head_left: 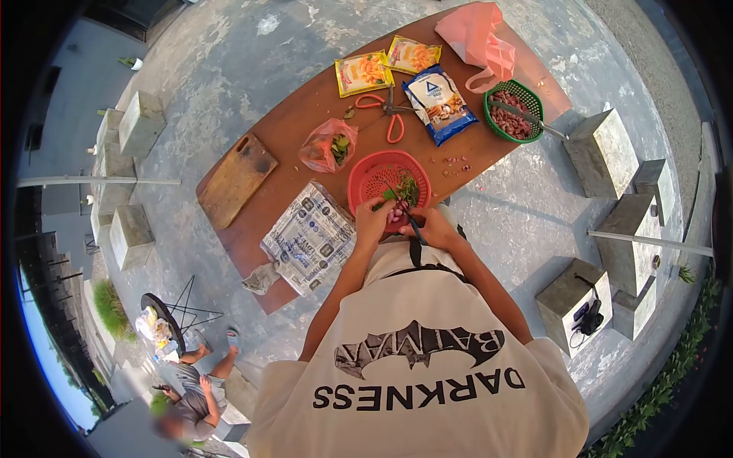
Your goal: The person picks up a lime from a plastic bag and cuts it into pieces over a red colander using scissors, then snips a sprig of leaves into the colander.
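Over the near edge of a red plastic basket (388, 162), both hands work close together. My right hand (435, 227) is closed on a slim knife (415, 227) with a dark handle, its thin dark blade angled over the basket. My left hand (372, 216) is closed with fingertips pinched beside the blade; what they hold is too small to tell. Pinkish shallots (395, 214) lie in the basket below the fingers, with green leaves (408, 188) behind them.
Around the brown table (298, 122) lie a cutting board (237, 180), printed paper (308, 238), a pink bag with leaves (329, 146), orange-handled scissors (388, 109), yellow packets (364, 73), a blue-white packet (439, 104), a green basket of shallots (514, 112) with a knife across it, and a pink bag (477, 44). Someone sits lower left.
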`<state>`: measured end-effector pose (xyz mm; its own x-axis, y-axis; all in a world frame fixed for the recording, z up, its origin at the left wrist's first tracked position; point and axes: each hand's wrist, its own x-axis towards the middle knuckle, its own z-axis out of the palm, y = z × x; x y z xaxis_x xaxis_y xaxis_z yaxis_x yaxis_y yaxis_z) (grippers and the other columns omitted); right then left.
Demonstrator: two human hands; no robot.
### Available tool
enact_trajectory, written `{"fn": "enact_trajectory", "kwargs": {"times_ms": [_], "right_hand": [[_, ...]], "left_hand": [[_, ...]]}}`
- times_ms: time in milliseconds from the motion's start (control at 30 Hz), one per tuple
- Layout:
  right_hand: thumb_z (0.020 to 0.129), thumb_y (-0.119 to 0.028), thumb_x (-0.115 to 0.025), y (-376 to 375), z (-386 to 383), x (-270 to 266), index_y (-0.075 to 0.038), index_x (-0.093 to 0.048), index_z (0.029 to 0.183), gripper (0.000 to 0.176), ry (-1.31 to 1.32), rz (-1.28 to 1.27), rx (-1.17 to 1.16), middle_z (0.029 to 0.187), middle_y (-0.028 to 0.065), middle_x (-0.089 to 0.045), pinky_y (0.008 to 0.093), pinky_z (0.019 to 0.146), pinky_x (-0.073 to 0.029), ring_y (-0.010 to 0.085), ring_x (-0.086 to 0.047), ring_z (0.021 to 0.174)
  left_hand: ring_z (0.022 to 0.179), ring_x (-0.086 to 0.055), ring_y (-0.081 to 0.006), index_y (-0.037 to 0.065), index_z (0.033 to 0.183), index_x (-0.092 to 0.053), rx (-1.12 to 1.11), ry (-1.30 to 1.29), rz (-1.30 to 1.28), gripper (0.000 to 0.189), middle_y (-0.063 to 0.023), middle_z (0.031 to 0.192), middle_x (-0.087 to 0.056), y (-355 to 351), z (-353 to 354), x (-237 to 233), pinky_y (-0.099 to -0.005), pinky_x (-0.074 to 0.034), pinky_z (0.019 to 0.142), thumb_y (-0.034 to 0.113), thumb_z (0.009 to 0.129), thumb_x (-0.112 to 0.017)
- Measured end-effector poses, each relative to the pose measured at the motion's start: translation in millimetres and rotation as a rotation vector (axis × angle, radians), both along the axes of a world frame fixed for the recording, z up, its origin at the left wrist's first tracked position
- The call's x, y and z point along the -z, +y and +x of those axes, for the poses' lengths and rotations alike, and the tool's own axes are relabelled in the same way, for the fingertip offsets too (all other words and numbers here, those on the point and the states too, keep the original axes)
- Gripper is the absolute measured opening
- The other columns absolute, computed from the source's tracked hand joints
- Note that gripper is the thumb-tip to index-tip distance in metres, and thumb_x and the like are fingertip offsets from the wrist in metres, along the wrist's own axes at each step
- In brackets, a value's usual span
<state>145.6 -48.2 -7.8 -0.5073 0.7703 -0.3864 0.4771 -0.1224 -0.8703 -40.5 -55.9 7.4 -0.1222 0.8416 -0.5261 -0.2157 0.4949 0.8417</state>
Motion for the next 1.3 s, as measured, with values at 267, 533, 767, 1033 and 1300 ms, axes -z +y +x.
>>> {"fn": "enact_trajectory", "kwargs": {"times_ms": [267,533,767,1033,1300], "right_hand": [[0.08,-0.023,-0.078,4,-2,-7,0.002,-0.065,0.104,0.037,-0.003,0.001,-0.012,0.075,0.0079,-0.068,0.0294,0.063,-0.048,0.0085,-0.059,0.068],[0.079,-0.027,-0.079,4,-6,-15,0.003,-0.066,0.096,0.038,0.028,-0.009,0.054,0.07,0.0097,-0.066,0.0305,0.06,-0.047,0.0099,-0.057,0.065],[0.08,-0.025,-0.079,3,-8,-13,0.005,-0.064,0.096,0.036,0.08,-0.035,0.052,0.072,0.0077,-0.066,0.0296,0.06,-0.046,0.0086,-0.056,0.065],[0.08,-0.023,-0.079,2,-8,-24,0.004,-0.064,0.095,0.034,0.063,-0.039,0.059,0.07,0.0053,-0.064,0.0284,0.059,-0.045,0.0073,-0.053,0.064],[0.079,-0.023,-0.079,0,-8,-16,0.004,-0.066,0.095,0.034,0.056,-0.051,0.072,0.07,0.0059,-0.065,0.0292,0.06,-0.047,0.0086,-0.055,0.064]], "left_hand": [[0.059,-0.062,-0.0102,-0.005,0.091,-0.066,-0.084,-0.058,0.002,0.011,-0.0093,0.075,-0.068,3,0,0,-0.0214,-0.05,0.052,0.005,0.086,-0.067],[0.058,-0.062,-0.0106,-0.005,0.099,-0.062,-0.144,-0.129,-0.007,0.018,-0.0103,0.075,-0.068,3,-3,-4,-0.0215,-0.051,0.051,0.005,0.085,-0.068],[0.058,-0.062,-0.0101,-0.006,0.1,-0.063,-0.127,-0.129,-0.026,0.019,-0.0091,0.074,-0.068,2,-5,-7,-0.0213,-0.051,0.051,0.007,0.087,-0.064],[0.06,-0.064,-0.0104,-0.006,0.1,-0.064,-0.086,-0.138,-0.036,0.019,-0.0103,0.078,-0.069,1,-7,-9,-0.022,-0.052,0.052,0.008,0.089,-0.061],[0.058,-0.06,-0.0098,-0.005,0.099,-0.065,-0.144,-0.17,-0.067,0.017,-0.0079,0.076,-0.066,1,-5,-18,-0.0224,-0.049,0.05,0.008,0.092,-0.057]]}}
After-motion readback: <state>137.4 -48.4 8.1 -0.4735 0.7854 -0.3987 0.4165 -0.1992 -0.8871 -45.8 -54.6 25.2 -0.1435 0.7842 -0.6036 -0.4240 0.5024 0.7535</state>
